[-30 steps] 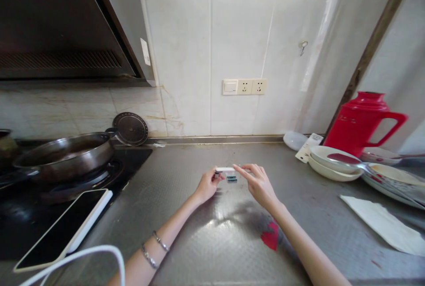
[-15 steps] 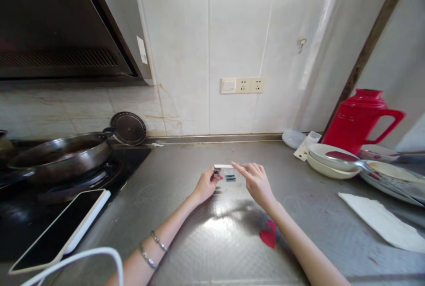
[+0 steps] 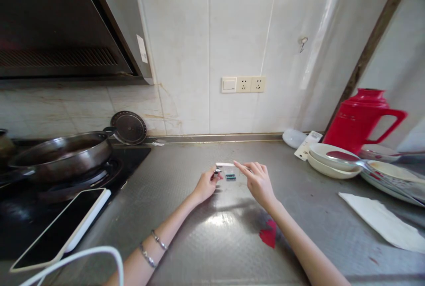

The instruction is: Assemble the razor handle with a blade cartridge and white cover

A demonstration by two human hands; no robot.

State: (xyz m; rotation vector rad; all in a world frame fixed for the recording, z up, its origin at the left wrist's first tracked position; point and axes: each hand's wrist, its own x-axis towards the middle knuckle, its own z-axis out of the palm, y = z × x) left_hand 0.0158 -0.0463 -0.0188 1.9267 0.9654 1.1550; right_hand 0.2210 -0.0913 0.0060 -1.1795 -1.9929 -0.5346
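Observation:
Over the middle of the metal counter, my left hand point(image 3: 206, 185) is closed in a pinch on a small dark and silvery item point(image 3: 217, 171), too small to name. A thin white strip point(image 3: 225, 164) extends from above that pinch toward my right hand point(image 3: 258, 183). The right index finger is stretched out and its tip meets the strip's right end; the other fingers are curled, and whether they hold anything is hidden. Just below the strip, between the hands, a small clear piece with dark green bars point(image 3: 230, 176) shows.
A phone point(image 3: 59, 228) lies at the left by a pan point(image 3: 63, 153) on the stove point(image 3: 23, 215). To the right are a red flask point(image 3: 355, 122), bowls point(image 3: 328, 168), a white cloth point(image 3: 381, 222) and a red patch point(image 3: 268, 234). A white cable point(image 3: 109, 250) curves at lower left.
The white strip has shifted very slightly right and up, along with the right fingertip. Both hands otherwise keep nearly the same pose.

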